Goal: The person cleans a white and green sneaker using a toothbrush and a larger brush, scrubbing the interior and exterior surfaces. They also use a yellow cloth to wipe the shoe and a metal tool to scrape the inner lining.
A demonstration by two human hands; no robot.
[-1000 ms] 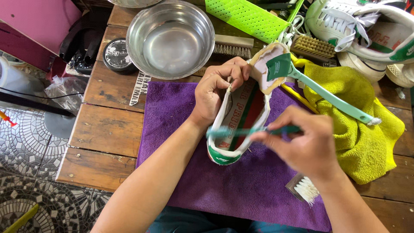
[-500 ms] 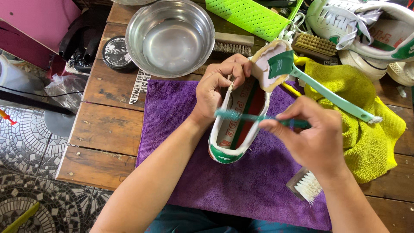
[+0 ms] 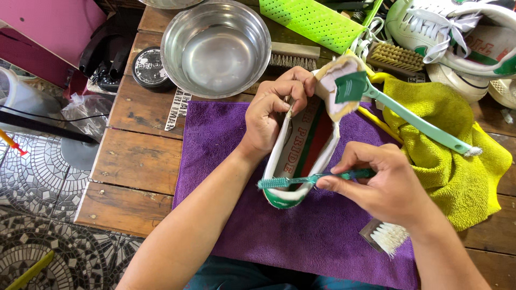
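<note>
left hand (image 3: 274, 110) is clamped on the side wall of a white sneaker (image 3: 301, 156) that's tipped open toward the camera, fingers curled over the rim near the tongue. right hand (image 3: 384, 185) is pinched shut around a slim green toothbrush (image 3: 314, 179), bristle end lying across the heel end of the shoe, just below the left hand. the two hands are apart, shoe between them.

shoe looks like smooth leather with a green heel patch and a red and green striped insole. it sits on a fuzzy purple towel (image 3: 322, 241) under both hands. one stubby white-bristle brush (image 3: 386, 236) lies on the towel right under the right wrist.

beyond the right hand there's a crumpled yellow cloth (image 3: 457, 166), nubby texture, with one long mint green plastic brush (image 3: 408, 115) lying over it. past the left hand: one round shiny steel bowl (image 3: 215, 48), one small round black tin (image 3: 149, 67), and two wooden scrub brushes (image 3: 395, 56) with stiff tan bristles. a neon green perforated plastic basket (image 3: 312, 21) and more white sneakers (image 3: 457, 37) sit further out. table (image 3: 134, 161) is rough wooden planks.
</note>
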